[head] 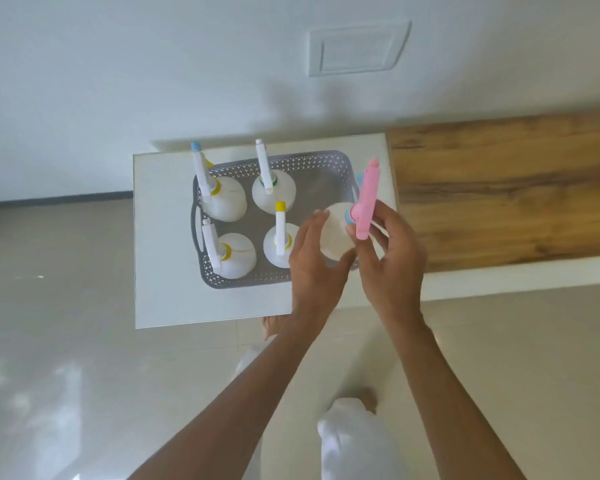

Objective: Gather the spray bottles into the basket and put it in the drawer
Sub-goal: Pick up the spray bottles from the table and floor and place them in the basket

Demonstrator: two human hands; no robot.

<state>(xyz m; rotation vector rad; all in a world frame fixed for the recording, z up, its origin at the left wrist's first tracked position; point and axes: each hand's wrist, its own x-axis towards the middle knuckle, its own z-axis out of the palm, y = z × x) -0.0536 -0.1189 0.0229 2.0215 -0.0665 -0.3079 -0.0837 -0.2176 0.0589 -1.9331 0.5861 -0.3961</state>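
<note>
A grey perforated basket sits on a white cabinet top. Several white spray bottles stand upright in it: one with a blue nozzle tip at the back left, one with a green collar at the back middle, one with a yellow collar at the front left, one with a yellow tip at the front middle. Over the basket's right end I hold a white bottle with a pink spray head. My left hand cups its body. My right hand grips it at the pink trigger.
A wooden surface with a white front edge adjoins the cabinet on the right. The white wall behind carries a white switch plate. Pale tiled floor lies below, with my feet and white trousers near the cabinet's front.
</note>
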